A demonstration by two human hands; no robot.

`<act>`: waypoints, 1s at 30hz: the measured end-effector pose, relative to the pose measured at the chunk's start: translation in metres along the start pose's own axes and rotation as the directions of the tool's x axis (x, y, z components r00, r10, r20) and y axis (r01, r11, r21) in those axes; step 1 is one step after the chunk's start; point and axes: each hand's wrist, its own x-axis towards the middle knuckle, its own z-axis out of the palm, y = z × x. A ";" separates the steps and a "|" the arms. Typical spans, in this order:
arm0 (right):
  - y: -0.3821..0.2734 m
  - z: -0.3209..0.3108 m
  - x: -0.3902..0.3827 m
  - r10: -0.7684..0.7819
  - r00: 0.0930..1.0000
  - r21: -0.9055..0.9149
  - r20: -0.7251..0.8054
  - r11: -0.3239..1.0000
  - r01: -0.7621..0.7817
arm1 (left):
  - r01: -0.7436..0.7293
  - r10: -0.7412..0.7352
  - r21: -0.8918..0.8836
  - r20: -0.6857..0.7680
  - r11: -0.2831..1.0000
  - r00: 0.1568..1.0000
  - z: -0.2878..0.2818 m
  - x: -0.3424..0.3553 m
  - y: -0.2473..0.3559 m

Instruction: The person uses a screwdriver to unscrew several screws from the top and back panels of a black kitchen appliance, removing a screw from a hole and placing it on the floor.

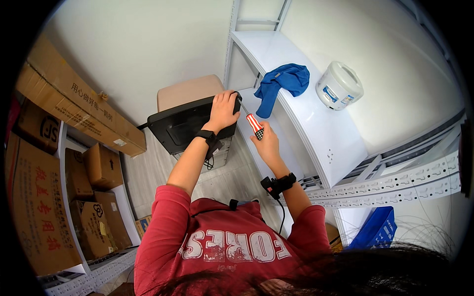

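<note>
My left hand point(223, 111) lies on the right end of a black plastic panel point(178, 127), with its fingers stretched toward the top edge. The panel looks like the back of a chair, and a beige padded part point(190, 90) shows behind it. In my right hand point(269, 144) is a screwdriver point(254, 124) with a red-and-white striped handle and dark starred end. Its metal shaft slants up to the panel's right corner. Whether the tip touches a screw is too small to tell.
White metal shelves point(323, 135) stand on my right, bearing a blue cloth point(285, 81) over the edge and a white plastic tub point(339, 86). Cardboard boxes point(101, 167) fill the left shelves, with a long carton point(81, 101) on top. A blue bag point(374, 228) sits lower right.
</note>
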 end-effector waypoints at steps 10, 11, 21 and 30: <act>0.001 -0.003 -0.005 -0.032 0.999 0.032 -0.002 0.999 0.032 | 0.008 -0.008 -0.014 0.002 1.000 1.000 0.000 0.000 -0.001; 0.002 -0.004 -0.007 -0.033 0.999 0.039 -0.004 0.999 0.034 | 0.009 -0.009 -0.022 0.002 1.000 1.000 0.000 0.000 0.000; 0.008 -0.028 -0.031 -0.042 0.991 0.076 -0.124 0.996 0.051 | 0.073 -0.095 -0.312 -0.056 0.947 0.994 -0.007 0.018 0.033; 0.037 -0.065 -0.065 -0.012 0.948 -0.013 -0.319 1.000 0.008 | 0.059 -0.035 -0.607 0.052 0.792 0.998 0.048 0.044 0.087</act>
